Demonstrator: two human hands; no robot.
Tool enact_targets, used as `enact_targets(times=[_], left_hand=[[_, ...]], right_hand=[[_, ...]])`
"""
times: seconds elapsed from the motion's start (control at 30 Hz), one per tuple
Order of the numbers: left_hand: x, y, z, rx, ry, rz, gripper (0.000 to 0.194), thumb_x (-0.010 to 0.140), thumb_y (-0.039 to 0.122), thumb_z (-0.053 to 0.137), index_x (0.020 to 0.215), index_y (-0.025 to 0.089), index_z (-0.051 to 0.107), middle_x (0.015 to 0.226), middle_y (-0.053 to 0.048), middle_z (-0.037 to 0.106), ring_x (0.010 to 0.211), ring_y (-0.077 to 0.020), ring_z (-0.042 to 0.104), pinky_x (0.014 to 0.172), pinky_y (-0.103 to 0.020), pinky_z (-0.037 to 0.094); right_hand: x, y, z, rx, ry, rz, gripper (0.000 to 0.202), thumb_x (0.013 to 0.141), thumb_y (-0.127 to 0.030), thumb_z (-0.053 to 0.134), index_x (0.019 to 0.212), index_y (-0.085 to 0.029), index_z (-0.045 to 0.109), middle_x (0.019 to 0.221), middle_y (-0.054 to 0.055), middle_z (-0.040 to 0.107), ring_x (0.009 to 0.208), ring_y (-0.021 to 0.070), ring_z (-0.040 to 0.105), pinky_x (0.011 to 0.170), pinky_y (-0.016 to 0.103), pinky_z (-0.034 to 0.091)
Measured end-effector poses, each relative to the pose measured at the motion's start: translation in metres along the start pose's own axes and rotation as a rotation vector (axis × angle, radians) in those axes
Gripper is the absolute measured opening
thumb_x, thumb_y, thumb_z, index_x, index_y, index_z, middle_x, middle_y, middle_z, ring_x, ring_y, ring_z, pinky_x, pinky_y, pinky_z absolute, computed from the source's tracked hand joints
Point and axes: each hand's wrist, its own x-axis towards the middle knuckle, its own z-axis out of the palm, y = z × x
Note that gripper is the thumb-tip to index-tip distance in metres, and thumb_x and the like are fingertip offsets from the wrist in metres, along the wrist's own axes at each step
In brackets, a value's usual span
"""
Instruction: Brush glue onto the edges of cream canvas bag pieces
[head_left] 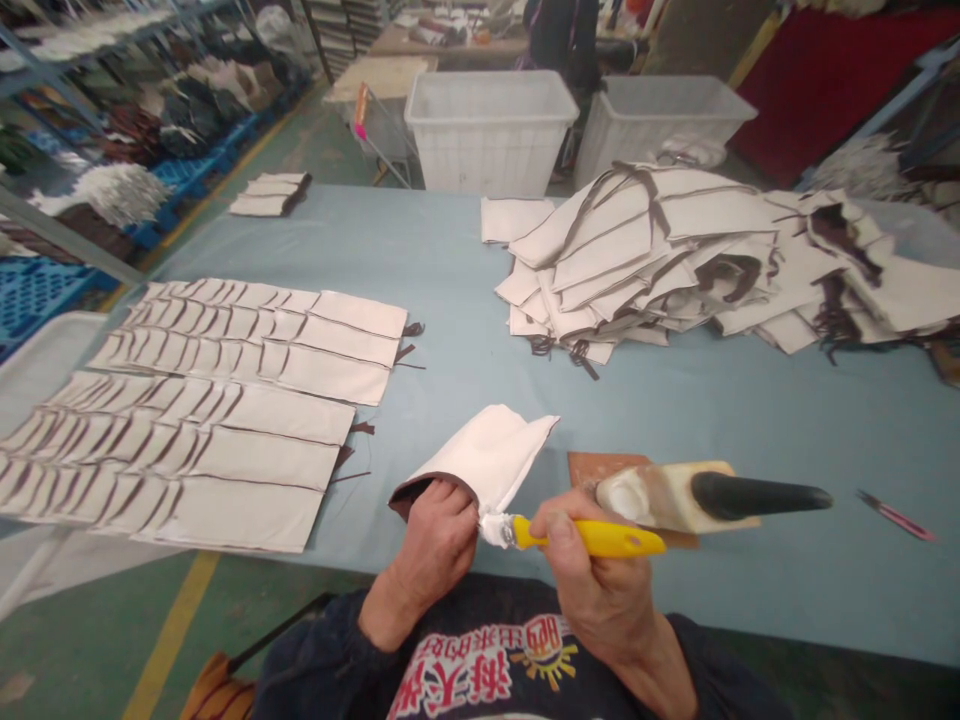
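A cream fabric piece with a dark brown edge is held open at the table's near side. My left hand grips it at the brown-edged opening, some fingertips hidden inside. In my right hand is a yellow-handled brush, its white-coated bristles touching the fabric's edge beside my left hand. Just beyond my right hand, a pale container with white paste and a black handle lies on a brown board.
Overlapping cream pieces lie in two rows at left. A large loose pile covers the back right. Pink-handled snips lie at far right. White bins stand behind the blue-green table.
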Motion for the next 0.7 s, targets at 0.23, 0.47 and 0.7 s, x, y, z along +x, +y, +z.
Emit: enact_targets(times=[0.23,0.47,0.7], left_hand=[[0.004,0.004,0.000,0.051,0.020,0.003,0.030,0.091,0.005,0.043,0.078,0.021,0.064,0.081,-0.009,0.069,0.079,-0.0251,0.058,0.073,-0.039,0.046],[0.008,0.007,0.004,-0.004,0.035,-0.002,0.030,0.093,0.006,0.042,0.079,0.021,0.064,0.083,-0.009,0.069,0.080,-0.0250,0.059,0.073,-0.038,0.047],[0.011,0.010,0.003,-0.070,0.053,-0.060,0.027,0.094,0.004,0.042,0.083,0.019,0.061,0.082,-0.007,0.068,0.079,-0.0225,0.060,0.072,-0.034,0.045]], right_hand=[[-0.011,0.033,-0.009,0.087,0.220,0.243,0.033,0.107,-0.033,0.051,0.081,-0.020,0.066,0.063,-0.003,0.060,0.047,0.0101,0.053,0.045,0.021,0.044],[-0.016,0.021,0.000,0.084,0.062,0.147,0.033,0.108,-0.029,0.048,0.083,-0.021,0.067,0.054,-0.006,0.051,0.041,0.0095,0.047,0.043,0.022,0.039],[-0.014,0.028,0.001,0.192,0.127,0.237,0.037,0.109,-0.038,0.049,0.081,-0.020,0.065,0.056,-0.005,0.054,0.042,0.0098,0.046,0.041,0.022,0.039]])
